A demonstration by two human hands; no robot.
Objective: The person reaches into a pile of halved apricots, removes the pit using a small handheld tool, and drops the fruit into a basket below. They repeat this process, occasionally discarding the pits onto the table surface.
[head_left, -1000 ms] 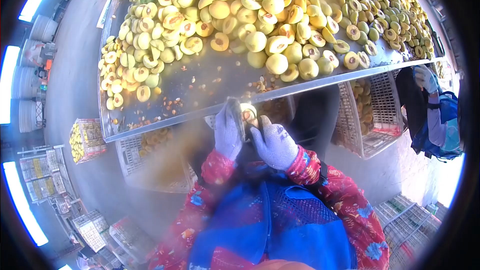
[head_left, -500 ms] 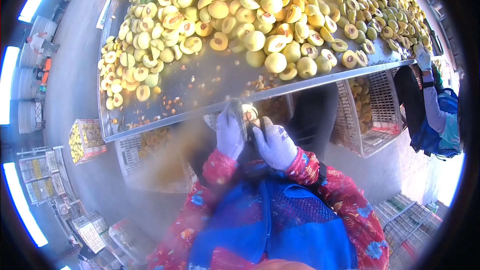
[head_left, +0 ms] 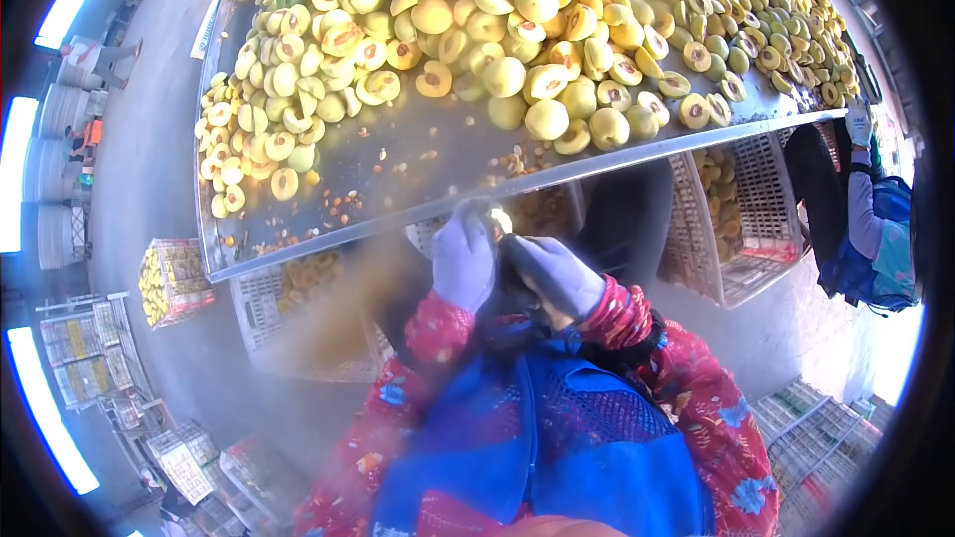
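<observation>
My left hand (head_left: 464, 261), in a pale glove, is closed at the table's front edge. A small bright piece of yellow-green stone fruit (head_left: 500, 221) shows at its fingertips. My right hand (head_left: 559, 278), also gloved and dark at the fingers, is closed just to the right, its fingertips close to the fruit. A tan end of something (head_left: 555, 316) shows under its palm; its kind is hidden. Beyond both hands, a metal table (head_left: 418, 164) bears a large heap of halved stone fruit (head_left: 505, 78), with loose pits and scraps on its near part.
Under the table stand plastic crates holding fruit, one (head_left: 731, 229) at right and one (head_left: 264, 313) at left. Another fruit crate (head_left: 179, 278) is at the table's left corner. A co-worker (head_left: 880, 229) is at the right edge. Stacked crates (head_left: 811, 443) stand lower right.
My right hand has turned and drawn slightly back toward me, its thumb no longer on the fruit. Less of the fruit piece shows. The co-worker's hand at right has shifted slightly right.
</observation>
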